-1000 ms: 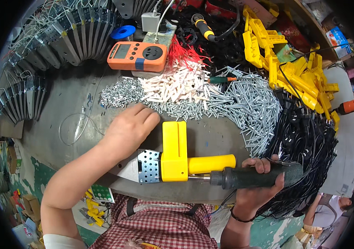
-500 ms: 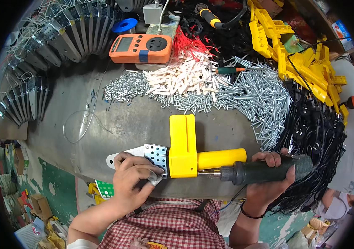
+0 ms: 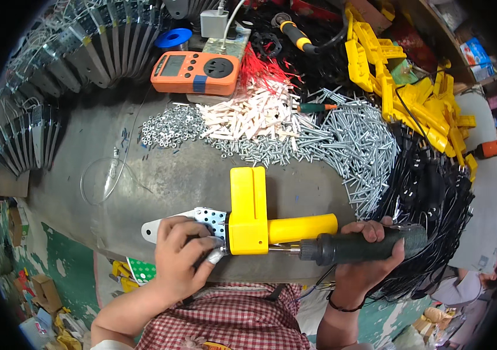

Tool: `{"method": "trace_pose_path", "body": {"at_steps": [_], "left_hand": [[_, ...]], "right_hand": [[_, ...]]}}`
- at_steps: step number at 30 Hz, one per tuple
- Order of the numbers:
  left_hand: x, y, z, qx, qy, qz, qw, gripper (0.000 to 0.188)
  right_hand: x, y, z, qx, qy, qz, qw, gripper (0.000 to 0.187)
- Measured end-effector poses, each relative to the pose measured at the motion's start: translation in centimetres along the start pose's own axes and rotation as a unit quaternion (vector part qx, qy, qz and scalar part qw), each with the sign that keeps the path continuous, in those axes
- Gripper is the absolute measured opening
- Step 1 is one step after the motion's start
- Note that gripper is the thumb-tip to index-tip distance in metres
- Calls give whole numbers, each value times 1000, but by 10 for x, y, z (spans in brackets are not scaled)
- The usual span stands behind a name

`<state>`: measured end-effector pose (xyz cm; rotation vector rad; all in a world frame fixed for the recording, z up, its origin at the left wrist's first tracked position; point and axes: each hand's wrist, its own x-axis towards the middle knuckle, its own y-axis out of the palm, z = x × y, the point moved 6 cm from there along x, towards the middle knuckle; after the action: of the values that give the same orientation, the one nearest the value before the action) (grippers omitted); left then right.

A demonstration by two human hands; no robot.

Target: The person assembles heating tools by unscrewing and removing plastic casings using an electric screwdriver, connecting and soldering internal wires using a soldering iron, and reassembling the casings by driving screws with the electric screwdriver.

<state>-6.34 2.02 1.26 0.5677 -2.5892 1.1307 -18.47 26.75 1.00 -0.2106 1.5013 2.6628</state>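
Observation:
In front of me lies a yellow plastic tool body [image 3: 247,213] with a round yellow handle [image 3: 304,228] and a perforated metal bracket [image 3: 211,218] on its left side. A flat grey metal plate [image 3: 151,231] extends left from the bracket. My left hand [image 3: 179,251] is closed on the bracket, fingers over it, thumb at its near edge. My right hand [image 3: 358,275] is wrapped round a dark green electric screwdriver [image 3: 350,248], held level. Its bit [image 3: 283,248] points left, its tip at the body's right side below the handle; what it meets is hidden.
Beyond the work lie piles of long screws [image 3: 362,151], white sleeves [image 3: 254,114] and nuts [image 3: 170,127]. An orange meter [image 3: 196,73] stands behind them. Black power cords [image 3: 420,204] and yellow housings [image 3: 382,76] crowd the right; metal plate assemblies [image 3: 94,55] line the left.
The whole scene has shifted slightly left in view. Both hands, the screwdriver and the yellow body keep nearly the same places relative to one another.

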Motion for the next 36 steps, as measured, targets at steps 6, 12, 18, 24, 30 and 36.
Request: {"method": "trace_pose_path", "body": {"at_steps": [6, 12, 18, 24, 30, 36], "left_hand": [[-6, 8, 1, -9, 39, 41, 998, 26], [-3, 18, -1, -7, 81, 40, 996, 23], [-9, 15, -7, 5, 77, 23, 997, 23], [-6, 9, 1, 59, 22, 38, 997, 43], [-1, 12, 20, -3, 72, 111, 991, 53], [2, -20, 51, -44, -126, 33, 990, 28]], "right_hand": [[-2, 3, 1, -32, -25, -21, 999, 32], [-4, -8, 1, 3, -15, -57, 998, 31], [-3, -4, -7, 28, 5, 27, 999, 32], [37, 44, 81, -307, -65, 47, 948, 44], [115, 95, 337, -806, -480, -35, 344, 45], [43, 28, 197, -928, -125, -191, 295, 52]]}}
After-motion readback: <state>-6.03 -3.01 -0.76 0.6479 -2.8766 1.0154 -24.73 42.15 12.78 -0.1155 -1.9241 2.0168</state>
